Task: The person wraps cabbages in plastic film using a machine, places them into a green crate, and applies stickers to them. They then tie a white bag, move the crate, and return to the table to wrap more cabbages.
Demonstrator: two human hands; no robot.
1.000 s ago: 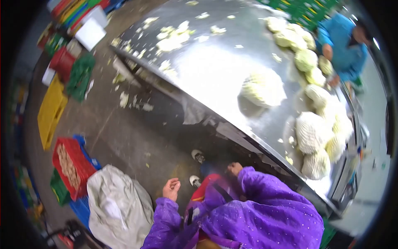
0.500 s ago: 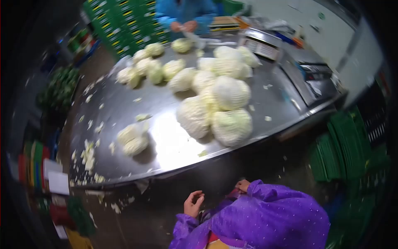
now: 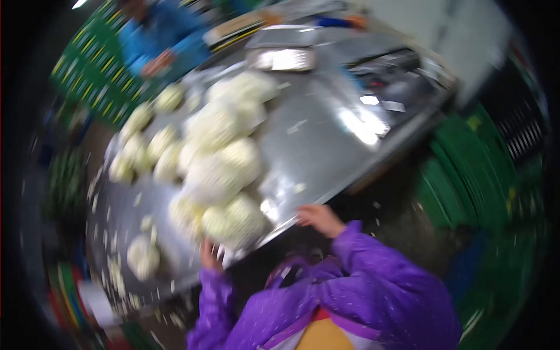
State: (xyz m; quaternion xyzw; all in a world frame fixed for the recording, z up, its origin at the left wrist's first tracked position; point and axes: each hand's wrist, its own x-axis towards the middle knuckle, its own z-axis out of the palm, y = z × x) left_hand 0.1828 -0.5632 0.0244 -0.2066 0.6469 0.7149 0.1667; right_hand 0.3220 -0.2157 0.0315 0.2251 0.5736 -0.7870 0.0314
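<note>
the view is blurred and tilted; a steel table [image 3: 326,140] runs across the middle, heaped with pale cabbages; the left hand [image 3: 208,255] is at the table's near edge, touching the underside of the nearest cabbage [image 3: 233,220], which sits right at that edge beside another cabbage [image 3: 186,213]; the blur hides the fingers, so i cannot tell whether they grip it or only rest against it; the right hand [image 3: 319,219] lies loosely opened at the table edge just to the right, holding nothing, apart from the cabbage; both arms wear purple sleeves [image 3: 373,274]; more cabbages [image 3: 219,131] are piled behind, and a smaller cabbage piece [image 3: 143,256] lies to the left among leaf scraps; across the table a person in blue [image 3: 160,41] stands with hands near the far cabbages; green crates [image 3: 466,181] are stacked on the right.
</note>
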